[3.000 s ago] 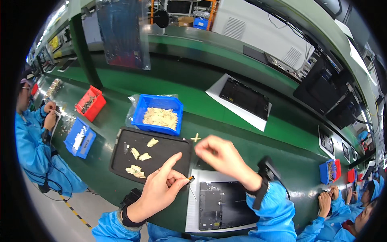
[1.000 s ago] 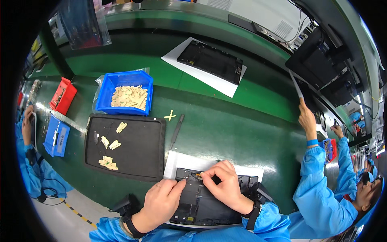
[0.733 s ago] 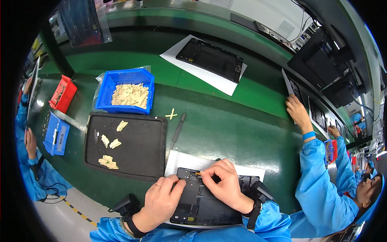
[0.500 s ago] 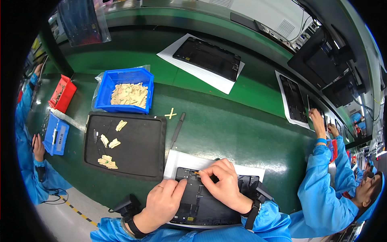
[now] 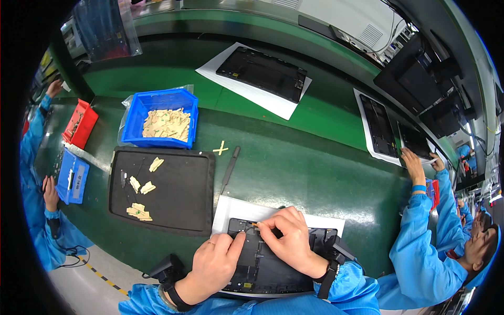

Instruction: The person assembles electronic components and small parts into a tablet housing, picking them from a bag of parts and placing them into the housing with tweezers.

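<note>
1. The right hand (image 5: 287, 240) is pinched narrow on an orange piece (image 5: 254, 224)
2. That piece sits at its fingertips, over the far left part of the black panel (image 5: 281, 270)
3. Left hand (image 5: 214, 263) beside it; I can't tell whether those fingers hold anything

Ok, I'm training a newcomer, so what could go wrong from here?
The small orange piece by the right hand could slip or bend. The left hand, close beside it, might nudge it out of place. The black panel lies on a white sheet, so both could shift if pushed.
</note>
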The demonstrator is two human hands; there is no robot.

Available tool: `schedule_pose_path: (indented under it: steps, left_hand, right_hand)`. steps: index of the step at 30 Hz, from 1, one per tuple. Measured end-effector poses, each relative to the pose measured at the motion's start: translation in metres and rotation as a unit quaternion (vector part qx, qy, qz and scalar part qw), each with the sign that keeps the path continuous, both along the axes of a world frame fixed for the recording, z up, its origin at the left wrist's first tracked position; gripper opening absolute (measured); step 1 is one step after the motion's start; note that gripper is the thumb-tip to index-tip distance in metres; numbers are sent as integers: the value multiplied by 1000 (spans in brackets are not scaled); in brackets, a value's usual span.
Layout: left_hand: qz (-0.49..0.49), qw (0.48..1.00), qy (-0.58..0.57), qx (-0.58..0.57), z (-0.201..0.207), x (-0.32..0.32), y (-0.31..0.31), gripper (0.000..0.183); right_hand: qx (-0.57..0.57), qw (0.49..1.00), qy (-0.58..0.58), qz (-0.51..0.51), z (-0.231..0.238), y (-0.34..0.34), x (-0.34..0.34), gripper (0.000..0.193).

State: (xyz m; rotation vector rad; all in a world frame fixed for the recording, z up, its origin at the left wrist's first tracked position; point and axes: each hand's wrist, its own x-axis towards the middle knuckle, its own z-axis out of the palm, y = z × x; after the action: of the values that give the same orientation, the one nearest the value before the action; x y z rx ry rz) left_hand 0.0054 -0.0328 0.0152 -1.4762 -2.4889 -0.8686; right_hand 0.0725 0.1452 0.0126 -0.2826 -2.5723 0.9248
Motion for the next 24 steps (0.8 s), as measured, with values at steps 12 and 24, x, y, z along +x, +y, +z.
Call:
schedule_pose_path:
  steps: [12, 24]
  left_hand:
    - [14, 999, -34, -28, 0, 2, 4, 37]
    - [17, 997, -30, -67, 5, 4, 10, 38]
  right_hand:
    - [57, 998, 24, 6, -3, -1, 2, 12]
    - [171, 984, 40, 26, 2, 0, 2, 15]
